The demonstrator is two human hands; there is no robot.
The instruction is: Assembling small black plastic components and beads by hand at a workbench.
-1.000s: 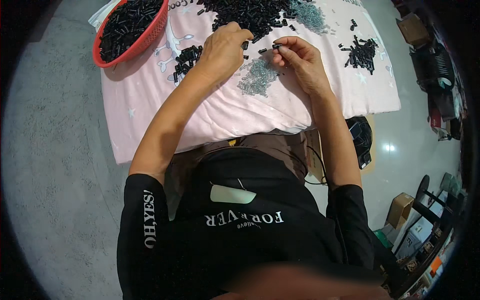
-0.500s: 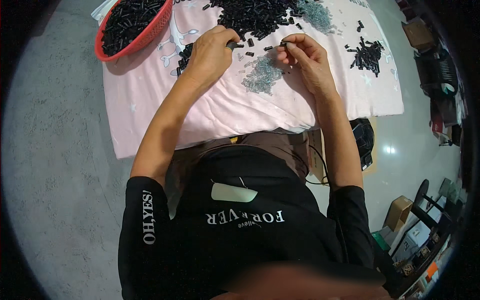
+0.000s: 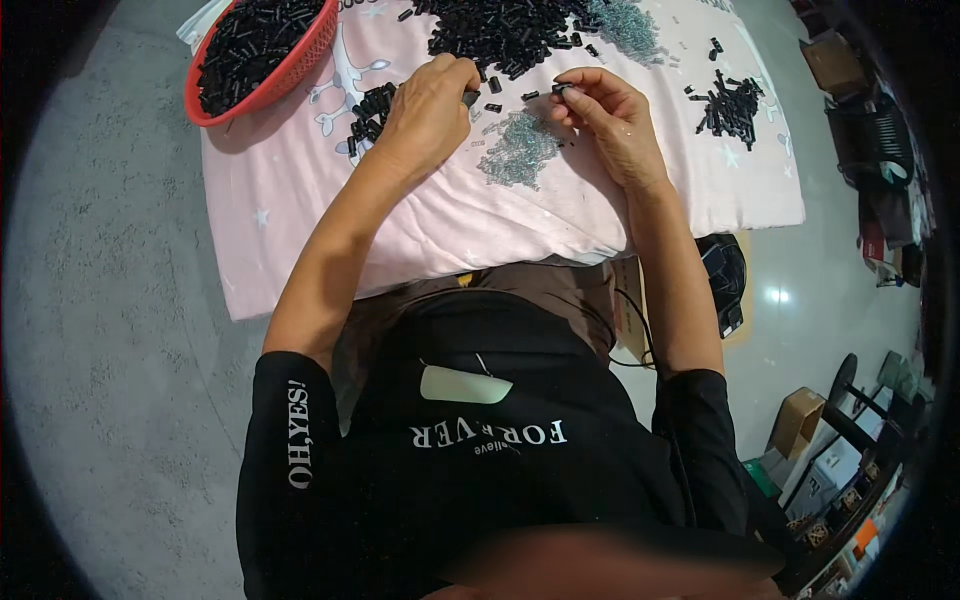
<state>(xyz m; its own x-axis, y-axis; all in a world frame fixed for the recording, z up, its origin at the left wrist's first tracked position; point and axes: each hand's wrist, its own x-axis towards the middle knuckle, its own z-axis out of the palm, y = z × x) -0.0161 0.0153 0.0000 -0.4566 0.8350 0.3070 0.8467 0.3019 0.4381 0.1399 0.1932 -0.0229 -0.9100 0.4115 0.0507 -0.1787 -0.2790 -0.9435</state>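
r hand (image 3: pixel 615 115), upper ctr of frame: thumb + index pinched tight on a small black pc (image 3: pixel 562 88), just above and right of the near heap of clear bits (image 3: pixel 520 150). other fingers curled under.

l hand (image 3: pixel 425 115), upper ctr, left of r hand: fingers bent, back of hand up, dark bit (image 3: pixel 470 98) at the tips. grip mostly hidden, can't tell how far open or if bit is held. small black heap (image 3: pixel 368 118) just left of it, partly covered by hand.

a few loose black pcs lie btwn hands. main black heap (image 3: pixel 510 35) at top ctr, 2nd clear heap (image 3: pixel 627 32) to its right. another black heap (image 3: pixel 728 108) upper right, well apart from r hand.

red basket (image 3: pixel 312 68) upper left, full of black pcs. all on pink cloth-covered table (image 3: pixel 270 255). wearer in black top (image 3: pixel 400 500), light green patch (image 3: pixel 466 386) on front, lower ctr.
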